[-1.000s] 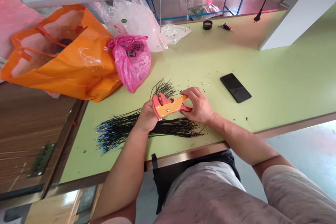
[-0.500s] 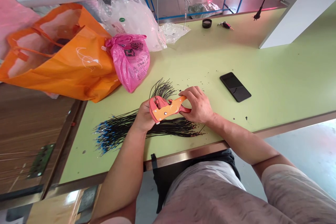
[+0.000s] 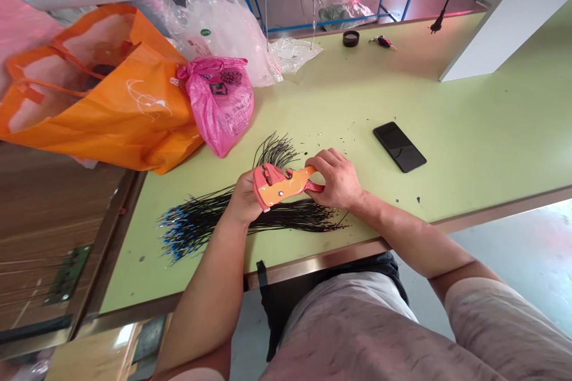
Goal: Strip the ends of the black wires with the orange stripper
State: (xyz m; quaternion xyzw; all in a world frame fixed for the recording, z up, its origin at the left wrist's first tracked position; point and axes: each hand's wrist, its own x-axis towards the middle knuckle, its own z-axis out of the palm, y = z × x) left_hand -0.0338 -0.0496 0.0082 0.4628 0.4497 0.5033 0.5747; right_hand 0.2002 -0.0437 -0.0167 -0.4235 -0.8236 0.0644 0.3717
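Note:
My right hand (image 3: 338, 178) is closed round the handles of an orange and red wire stripper (image 3: 286, 189) above the green table. The stripper's red head points left and reaches my left hand (image 3: 245, 199). That hand is curled behind the head, its fingers mostly hidden, and I cannot make out what they hold. Below both hands lies a long bundle of black wires (image 3: 290, 217), with blue and metal tips at the left and small reddish ends at the right. Just beyond the stripper, a smaller bunch of black wires (image 3: 276, 150) fans out.
A black phone (image 3: 400, 147) lies to the right, with small dark scraps around it. At the back left stand an orange bag (image 3: 165, 113) and a knotted pink plastic bag (image 3: 226, 110). Further back are a black round cap (image 3: 351, 38) and keys (image 3: 383, 41).
Hands and wire stripper hold nearly the same pose. The whole view has shifted very slightly; nothing was visibly picked up or let go.

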